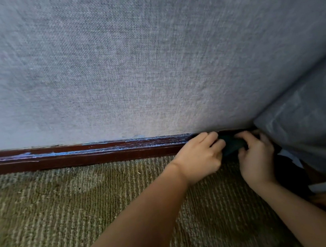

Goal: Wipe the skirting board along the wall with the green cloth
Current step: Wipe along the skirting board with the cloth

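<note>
Head, left hand (198, 156), right hand (257, 158), gripping cloth (233, 143)

Open carpet (65, 210) runs free out toward nine o'clock, all along the skirting board (78, 156). At three o'clock a grey covered bulk (315, 123) butts up against the wall (128, 65), blocking that end. Twelve o'clock, solid wall.

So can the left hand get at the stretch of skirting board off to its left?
Probably yes: the left hand is right at the skirting board, gripping the green cloth, and only open carpet lies in front of that stretch.
</note>
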The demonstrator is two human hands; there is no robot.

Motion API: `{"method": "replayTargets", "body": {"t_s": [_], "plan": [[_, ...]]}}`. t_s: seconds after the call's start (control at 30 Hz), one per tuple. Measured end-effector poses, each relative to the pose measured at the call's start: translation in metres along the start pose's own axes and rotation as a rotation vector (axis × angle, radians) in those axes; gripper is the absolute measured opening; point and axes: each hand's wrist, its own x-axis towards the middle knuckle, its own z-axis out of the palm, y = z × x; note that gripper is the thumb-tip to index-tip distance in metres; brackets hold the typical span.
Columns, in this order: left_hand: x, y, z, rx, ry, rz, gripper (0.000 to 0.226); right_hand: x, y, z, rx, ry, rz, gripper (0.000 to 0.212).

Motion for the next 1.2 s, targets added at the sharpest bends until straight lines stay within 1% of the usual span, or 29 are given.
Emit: {"method": "replayTargets", "body": {"t_s": [0.13,0.23,0.27,0.33,0.4,0.5,0.63,0.8,1.07,1.13,1.2], "plan": [[-0.015,-0.004,-0.005,0.017,0.012,-0.042,0.026,-0.004,-0.013,0.003,0.132,-0.017,-0.011,0.033],[-0.034,-0.006,-0.012,0.037,0.075,-0.117,0.03,-0.015,-0.023,0.006,0.092,0.047,-0.141,0.038],[-0.041,-0.007,-0.014,0.039,0.109,-0.13,0.032,-0.02,-0.026,0.008,0.112,0.076,-0.179,0.041],[-0.054,-0.011,-0.021,0.068,0.142,-0.129,0.033,-0.026,-0.035,0.011,0.186,0.095,-0.191,0.042],[-0.062,-0.015,-0.027,0.113,0.122,-0.128,0.034,-0.031,-0.044,0.015,0.211,0.107,-0.21,0.038],[-0.066,-0.021,-0.035,0.119,0.089,-0.163,0.037,-0.033,-0.055,0.017,0.197,0.093,-0.285,0.038],[-0.069,-0.025,-0.039,0.118,0.058,-0.17,0.039,-0.027,-0.057,0.013,0.148,0.071,-0.335,0.036],[-0.062,-0.017,-0.037,0.095,-0.019,-0.24,0.041,-0.023,-0.057,0.013,0.144,0.052,-0.313,0.03],[-0.062,-0.021,-0.038,0.047,-0.119,-0.238,0.046,-0.028,-0.065,0.019,0.106,0.056,-0.267,0.028],[-0.061,-0.019,-0.034,0.021,-0.122,-0.266,0.048,-0.028,-0.064,0.017,0.073,0.022,-0.271,0.029],[-0.058,-0.016,-0.031,0.004,-0.084,-0.308,0.041,-0.025,-0.061,0.013,0.04,-0.021,-0.284,0.029]]}}
